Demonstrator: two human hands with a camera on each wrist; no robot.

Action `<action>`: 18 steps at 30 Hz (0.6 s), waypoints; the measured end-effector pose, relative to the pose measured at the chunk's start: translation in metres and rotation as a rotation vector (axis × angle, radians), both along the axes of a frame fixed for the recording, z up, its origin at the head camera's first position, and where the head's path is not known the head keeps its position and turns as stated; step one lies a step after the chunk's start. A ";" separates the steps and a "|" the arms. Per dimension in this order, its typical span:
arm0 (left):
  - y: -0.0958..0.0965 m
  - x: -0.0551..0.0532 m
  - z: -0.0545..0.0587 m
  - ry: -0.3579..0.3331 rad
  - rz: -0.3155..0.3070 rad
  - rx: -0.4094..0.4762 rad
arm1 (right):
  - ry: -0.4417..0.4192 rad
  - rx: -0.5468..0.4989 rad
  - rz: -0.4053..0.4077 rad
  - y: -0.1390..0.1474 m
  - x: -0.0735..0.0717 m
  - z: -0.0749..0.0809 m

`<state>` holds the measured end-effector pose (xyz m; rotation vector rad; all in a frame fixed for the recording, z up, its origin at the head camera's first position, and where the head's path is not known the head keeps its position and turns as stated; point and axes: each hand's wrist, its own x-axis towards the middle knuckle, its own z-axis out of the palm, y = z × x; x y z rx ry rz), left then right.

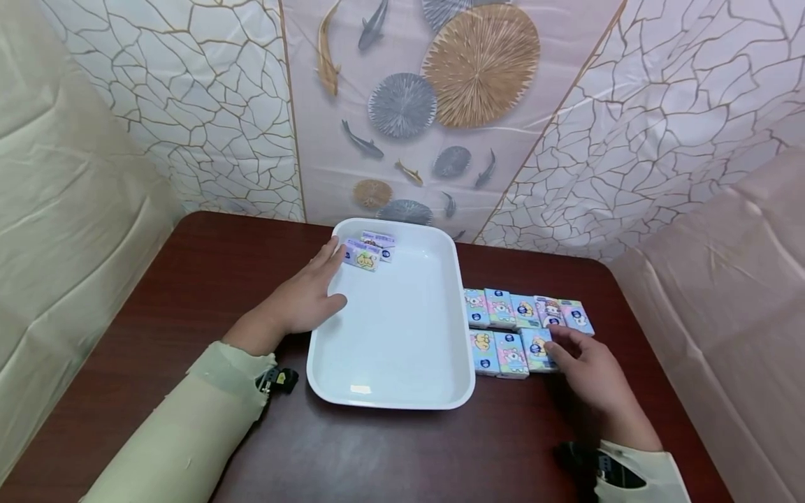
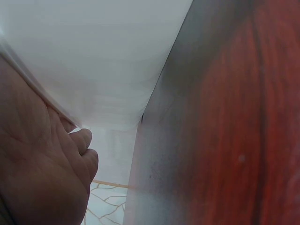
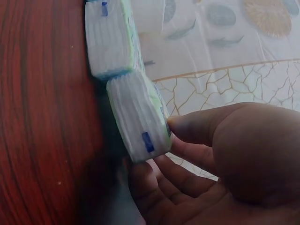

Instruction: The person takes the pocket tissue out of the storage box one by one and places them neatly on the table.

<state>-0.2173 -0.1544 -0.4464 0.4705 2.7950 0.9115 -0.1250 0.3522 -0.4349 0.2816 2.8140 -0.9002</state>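
Note:
My right hand [image 1: 594,374] pinches the end tissue pack [image 1: 537,349] of the front row, to the right of the tray. In the right wrist view the thumb lies on the upper face of this pack [image 3: 138,117], with fingers at its near end. A neighbouring tissue pack [image 3: 108,40] touches its far end. My left hand [image 1: 295,300] rests on the left rim of the white tray [image 1: 396,335] with fingers extended. From the left wrist, the palm [image 2: 42,154] shows against the tray's outer wall [image 2: 103,61].
Two purple-and-white packs [image 1: 362,256] lie overlapping in the tray's far left corner. Beside the tray's right wall stand a back row of several tissue packs [image 1: 499,309] and two more front-row packs [image 1: 511,355]. A patterned wall covering [image 1: 239,126] rises behind the brown table [image 1: 390,454].

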 end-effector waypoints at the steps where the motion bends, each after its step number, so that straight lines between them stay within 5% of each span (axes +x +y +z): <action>1: 0.000 0.000 0.000 -0.001 0.000 0.002 | -0.004 -0.001 -0.001 0.000 0.000 -0.001; 18: -0.001 0.000 0.001 -0.003 -0.002 0.021 | 0.025 -0.008 -0.001 0.000 -0.001 -0.009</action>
